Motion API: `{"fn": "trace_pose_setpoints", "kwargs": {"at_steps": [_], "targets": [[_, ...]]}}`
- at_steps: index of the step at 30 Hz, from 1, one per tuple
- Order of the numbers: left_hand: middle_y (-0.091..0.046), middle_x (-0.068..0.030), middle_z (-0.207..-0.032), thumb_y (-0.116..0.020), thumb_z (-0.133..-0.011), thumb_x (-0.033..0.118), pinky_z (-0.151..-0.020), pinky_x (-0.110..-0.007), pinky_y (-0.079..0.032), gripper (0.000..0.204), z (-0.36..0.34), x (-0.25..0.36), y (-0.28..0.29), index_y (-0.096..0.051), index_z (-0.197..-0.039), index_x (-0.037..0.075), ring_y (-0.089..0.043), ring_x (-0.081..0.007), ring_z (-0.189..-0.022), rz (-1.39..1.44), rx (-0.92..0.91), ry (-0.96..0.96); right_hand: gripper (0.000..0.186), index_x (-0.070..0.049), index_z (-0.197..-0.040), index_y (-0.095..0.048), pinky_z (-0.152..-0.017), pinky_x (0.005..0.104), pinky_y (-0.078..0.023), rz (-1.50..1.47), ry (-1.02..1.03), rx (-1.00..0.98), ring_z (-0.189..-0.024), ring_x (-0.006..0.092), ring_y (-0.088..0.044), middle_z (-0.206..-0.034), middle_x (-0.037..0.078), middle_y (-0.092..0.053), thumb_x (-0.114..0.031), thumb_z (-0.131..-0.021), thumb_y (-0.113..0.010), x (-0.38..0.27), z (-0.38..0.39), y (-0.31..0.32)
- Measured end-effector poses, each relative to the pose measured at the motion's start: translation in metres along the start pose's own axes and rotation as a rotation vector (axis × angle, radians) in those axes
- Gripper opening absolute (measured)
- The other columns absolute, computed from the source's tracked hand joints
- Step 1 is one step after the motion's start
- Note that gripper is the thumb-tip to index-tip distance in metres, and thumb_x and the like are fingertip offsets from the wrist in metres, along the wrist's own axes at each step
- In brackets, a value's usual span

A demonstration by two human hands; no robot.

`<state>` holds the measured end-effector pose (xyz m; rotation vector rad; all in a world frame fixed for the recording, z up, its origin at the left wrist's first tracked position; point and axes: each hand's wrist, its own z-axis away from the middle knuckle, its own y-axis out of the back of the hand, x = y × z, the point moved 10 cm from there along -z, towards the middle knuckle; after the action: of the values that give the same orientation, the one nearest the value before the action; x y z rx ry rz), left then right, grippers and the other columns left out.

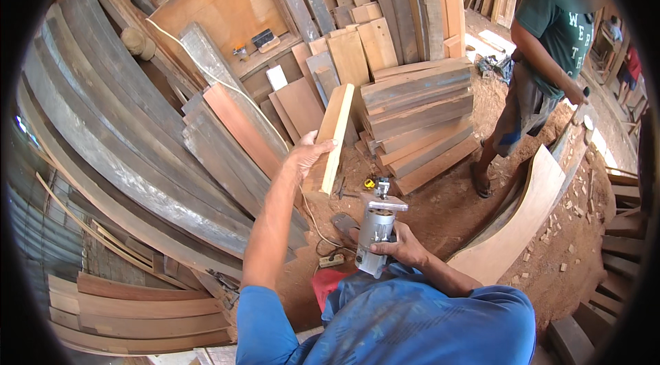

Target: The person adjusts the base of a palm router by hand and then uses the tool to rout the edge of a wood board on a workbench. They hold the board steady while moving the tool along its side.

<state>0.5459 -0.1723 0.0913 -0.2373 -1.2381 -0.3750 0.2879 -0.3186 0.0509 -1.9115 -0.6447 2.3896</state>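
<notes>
My left hand (311, 154) is closed around a short wooden board (327, 147), raised and tilted in front of me, its pale edge facing right. Close to my body, my right hand (405, 247) grips a silver trim router (376, 233) by its cylindrical body. A clear base plate (386, 203) and a metal collet show at the router's upper end, which points away from me. Board and router are apart. My right fingers are partly hidden behind the router.
Stacked planks (419, 107) stand ahead. Long curved timbers (148, 138) lean at left. A white cord and a power strip (331, 260) lie near my feet, with a yellow tape measure (370, 184) beyond. At right, a person in green (560, 35) stands over a curved board (509, 220).
</notes>
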Motion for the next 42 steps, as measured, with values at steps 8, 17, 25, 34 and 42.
{"fn": "trace_pose_setpoints", "kwargs": {"at_steps": [8,17,25,34,42], "targets": [[-0.067,-0.0123,-0.108,-0.079,-0.081,0.021,-0.081,-0.035,-0.057,0.063,-0.024,0.028,0.033,-0.054,-0.133,-0.004,-0.066,-0.0192,-0.092,-0.239,0.028,0.043,0.062,0.003,-0.134,-0.054,-0.094,0.0359,-0.055,-0.053,-0.014,0.008,-0.107,0.0195,-0.067,-0.117,0.011,-0.069,-0.017,-0.085,-0.085,0.011,-0.004,0.010],[-0.065,-0.0140,-0.113,-0.072,-0.087,0.017,-0.081,-0.035,-0.058,0.065,-0.012,0.044,0.033,-0.046,-0.143,-0.005,-0.067,-0.0183,-0.095,-0.220,-0.006,-0.011,0.059,0.001,-0.132,-0.055,-0.096,0.0363,-0.054,-0.089,-0.019,-0.003,-0.106,0.0196,-0.067,-0.115,0.011,-0.070,-0.018,-0.084,-0.085,0.027,-0.009,0.014],[-0.060,-0.0194,-0.138,-0.062,-0.096,0.011,-0.101,-0.032,-0.050,0.066,-0.010,0.037,0.029,-0.035,-0.153,-0.009,-0.062,-0.0207,-0.117,-0.261,0.078,-0.025,0.058,0.001,-0.131,-0.057,-0.096,0.0369,-0.054,-0.100,0.006,-0.043,-0.106,0.0197,-0.068,-0.114,0.010,-0.070,-0.018,-0.084,-0.086,0.020,-0.004,0.004],[-0.062,-0.0170,-0.133,-0.061,-0.096,0.011,-0.097,-0.033,-0.052,0.064,0.003,0.044,0.016,-0.037,-0.152,-0.010,-0.064,-0.0188,-0.113,-0.220,0.011,-0.027,0.060,0.002,-0.130,-0.057,-0.096,0.0370,-0.054,-0.118,0.018,-0.047,-0.106,0.0200,-0.068,-0.115,0.010,-0.070,-0.019,-0.082,-0.087,0.029,-0.006,0.005],[-0.063,-0.0158,-0.129,-0.065,-0.096,0.016,-0.089,-0.032,-0.055,0.065,0.011,0.033,0.025,-0.038,-0.152,-0.007,-0.066,-0.0169,-0.105,-0.211,0.041,-0.068,0.059,0.002,-0.131,-0.057,-0.094,0.0354,-0.055,-0.075,0.006,-0.062,-0.104,0.0190,-0.068,-0.115,0.010,-0.070,-0.019,-0.084,-0.085,0.026,-0.004,0.002]]}}
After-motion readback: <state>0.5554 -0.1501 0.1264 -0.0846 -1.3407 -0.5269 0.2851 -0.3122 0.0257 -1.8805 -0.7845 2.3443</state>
